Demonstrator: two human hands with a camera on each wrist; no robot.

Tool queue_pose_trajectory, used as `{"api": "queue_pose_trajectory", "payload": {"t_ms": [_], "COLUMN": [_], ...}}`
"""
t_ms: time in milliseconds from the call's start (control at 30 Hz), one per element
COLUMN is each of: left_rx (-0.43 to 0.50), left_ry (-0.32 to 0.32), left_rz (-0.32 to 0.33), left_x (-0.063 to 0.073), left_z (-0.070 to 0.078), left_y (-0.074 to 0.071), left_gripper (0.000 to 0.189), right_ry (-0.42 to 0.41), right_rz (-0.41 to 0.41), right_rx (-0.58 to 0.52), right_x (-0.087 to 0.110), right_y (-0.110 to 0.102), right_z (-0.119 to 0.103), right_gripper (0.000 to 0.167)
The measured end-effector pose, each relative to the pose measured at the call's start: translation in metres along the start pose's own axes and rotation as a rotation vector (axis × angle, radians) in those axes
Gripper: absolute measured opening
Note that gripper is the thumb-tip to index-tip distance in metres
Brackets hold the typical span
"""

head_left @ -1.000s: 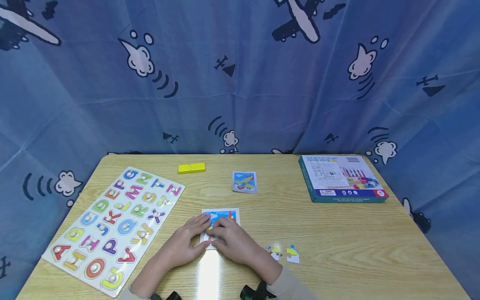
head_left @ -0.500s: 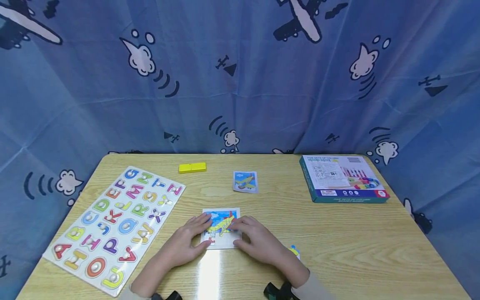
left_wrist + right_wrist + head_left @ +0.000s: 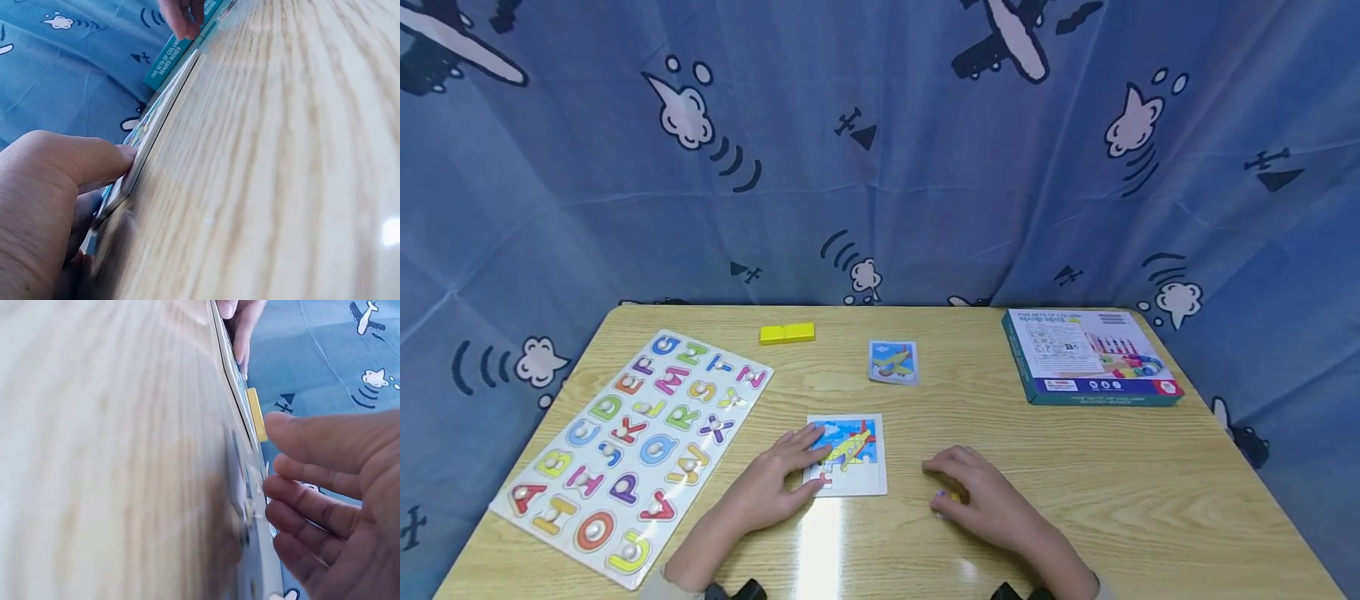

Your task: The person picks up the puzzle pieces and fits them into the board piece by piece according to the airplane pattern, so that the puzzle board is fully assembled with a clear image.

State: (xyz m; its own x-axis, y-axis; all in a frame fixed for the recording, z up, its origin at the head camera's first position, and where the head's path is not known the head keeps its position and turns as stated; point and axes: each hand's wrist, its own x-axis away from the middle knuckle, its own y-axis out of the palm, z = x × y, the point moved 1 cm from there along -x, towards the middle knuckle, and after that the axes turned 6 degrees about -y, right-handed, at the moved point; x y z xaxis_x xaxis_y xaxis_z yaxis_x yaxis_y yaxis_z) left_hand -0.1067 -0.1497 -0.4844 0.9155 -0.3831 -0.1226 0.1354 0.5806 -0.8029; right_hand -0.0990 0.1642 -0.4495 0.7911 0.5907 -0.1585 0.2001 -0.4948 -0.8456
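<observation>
A small airplane jigsaw puzzle (image 3: 857, 480) lies in its white tray mid-table; its upper part shows a yellow plane on blue, and part of the lower area is bare white. My left hand (image 3: 775, 477) rests at the tray's left side, fingers spread on it; in the left wrist view the thumb (image 3: 109, 159) presses the edge. To the right, my right hand (image 3: 992, 500) hovers low with thumb and fingers apart. Loose puzzle pieces (image 3: 953, 497) show beneath it, mostly hidden by the hand. The right wrist view shows the right hand's fingers (image 3: 306, 497) beside blurred pieces.
An alphabet peg board (image 3: 647, 477) lies at the left. Behind the puzzle are a yellow block (image 3: 787, 333) and an airplane picture card (image 3: 892, 362). A flat toy box (image 3: 1090, 354) stands at the back right, before a blue curtain (image 3: 880, 167).
My right hand has left the puzzle and moved right to the loose pieces, uncovering the puzzle's right side. The left hand has stayed on the tray.
</observation>
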Motion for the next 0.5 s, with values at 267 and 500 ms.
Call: {"api": "queue_pose_trajectory", "payload": {"t_ms": [267, 500], "left_rx": [0.002, 0.015], "left_ry": [0.020, 0.030], "left_rz": [-0.006, -0.004], "left_x": [-0.001, 0.000], "left_z": [0.000, 0.000], "left_y": [0.000, -0.001], "left_gripper": [0.043, 0.038], "right_ry": [0.048, 0.042], "right_rz": [-0.050, -0.029], "right_rx": [0.026, 0.035], "right_x": [0.014, 0.017], "right_y": [-0.002, 0.001], "right_z": [0.006, 0.010], "right_gripper": [0.032, 0.025]}}
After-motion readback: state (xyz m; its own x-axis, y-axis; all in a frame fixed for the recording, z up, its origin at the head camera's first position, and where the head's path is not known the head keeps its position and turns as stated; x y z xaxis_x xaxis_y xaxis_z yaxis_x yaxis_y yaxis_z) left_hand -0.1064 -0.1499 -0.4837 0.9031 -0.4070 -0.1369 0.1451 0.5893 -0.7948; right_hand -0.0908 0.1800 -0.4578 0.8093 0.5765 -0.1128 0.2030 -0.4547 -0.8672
